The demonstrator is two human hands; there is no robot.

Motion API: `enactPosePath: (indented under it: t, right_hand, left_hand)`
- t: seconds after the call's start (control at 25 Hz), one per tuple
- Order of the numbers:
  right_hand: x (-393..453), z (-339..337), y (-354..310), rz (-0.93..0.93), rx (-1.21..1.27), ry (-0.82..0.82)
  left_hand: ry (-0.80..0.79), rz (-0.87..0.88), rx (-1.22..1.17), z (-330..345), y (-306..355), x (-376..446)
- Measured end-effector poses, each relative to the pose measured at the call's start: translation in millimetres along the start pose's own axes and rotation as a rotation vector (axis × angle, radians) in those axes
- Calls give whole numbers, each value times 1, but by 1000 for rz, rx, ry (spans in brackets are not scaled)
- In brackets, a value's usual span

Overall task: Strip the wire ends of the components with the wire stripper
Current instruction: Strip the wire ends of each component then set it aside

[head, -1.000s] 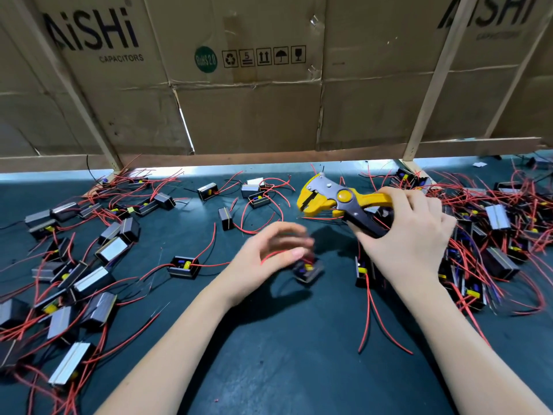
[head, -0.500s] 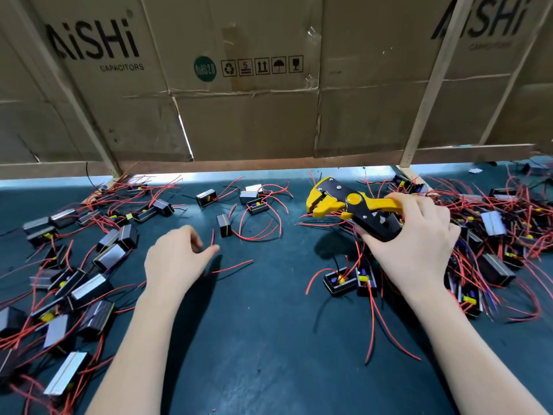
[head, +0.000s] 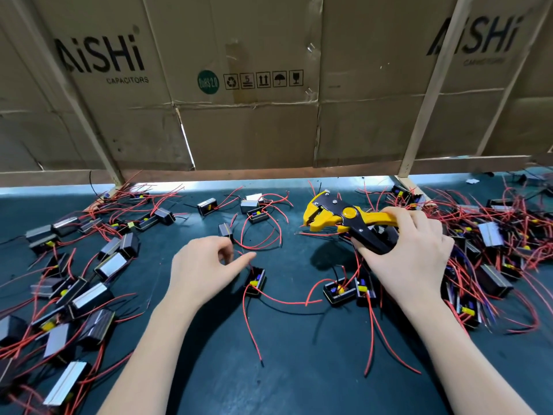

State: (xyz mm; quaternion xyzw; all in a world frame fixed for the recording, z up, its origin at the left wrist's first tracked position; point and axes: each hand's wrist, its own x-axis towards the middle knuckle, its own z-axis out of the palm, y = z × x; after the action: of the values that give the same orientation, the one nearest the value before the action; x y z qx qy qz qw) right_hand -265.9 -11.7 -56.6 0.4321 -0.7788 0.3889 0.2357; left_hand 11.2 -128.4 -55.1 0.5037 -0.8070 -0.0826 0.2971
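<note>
Wire stripper (head: 344, 219) sits gripped in my right hand (head: 410, 256); my left hand (head: 203, 271), fingers loose, touches a component (head: 256, 281) amid red-wired piles (head: 493, 250).

Single head-worn wide-angle view, looking forward and down from close above dark mat (head: 284, 369). Cardboard wall (head: 254, 130) at 12 o'clock, forearms entering from 6 o'clock. Edges bowed by lens.

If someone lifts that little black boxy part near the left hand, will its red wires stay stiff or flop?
Probably flop: the thin red wires of the small black box component lie in loose curves on the dark green mat. The box looks light, and being flat-sided, unlikely to roll. Trailing wires may snag neighbours.
</note>
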Motion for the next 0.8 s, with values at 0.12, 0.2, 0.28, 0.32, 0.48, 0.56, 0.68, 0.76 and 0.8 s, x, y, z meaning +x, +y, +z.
enactPosePath:
  t: [0.12, 0.2, 0.28, 0.32, 0.48, 0.56, 0.68, 0.76, 0.8]
  right_hand:
    - [0, 0, 0, -3, -8, -11]
    - [-1, -1, 0, -3, -1, -21]
    - [-1, 0, -1, -7, -4, -26]
    - [-1, 0, -1, -12, -7, -29]
    - [-1, 0, 0, -43, 4, -42]
    - [-3, 2, -1, -71, 13, -36]
    - [-7, 6, -7, -91, 9, -38]
    - [-10, 9, -9, -83, -10, -60]
    - [-11, 9, -10, -78, -19, -71]
  left_hand:
    - [-58, -184, 137, 2, 2, -1]
    - [-129, -142, 21, 7, 9, -4]
    - [-224, -52, -216, 9, 18, -5]
    - [-270, -14, -310, 10, 21, -6]
    - [-342, 3, -516, 16, 30, -11]
    - [-342, -50, -664, 19, 35, -11]
    - [-322, -49, -792, 22, 38, -10]
    - [-312, -21, -843, 23, 41, -12]
    - [-307, -9, -850, 23, 42, -13]
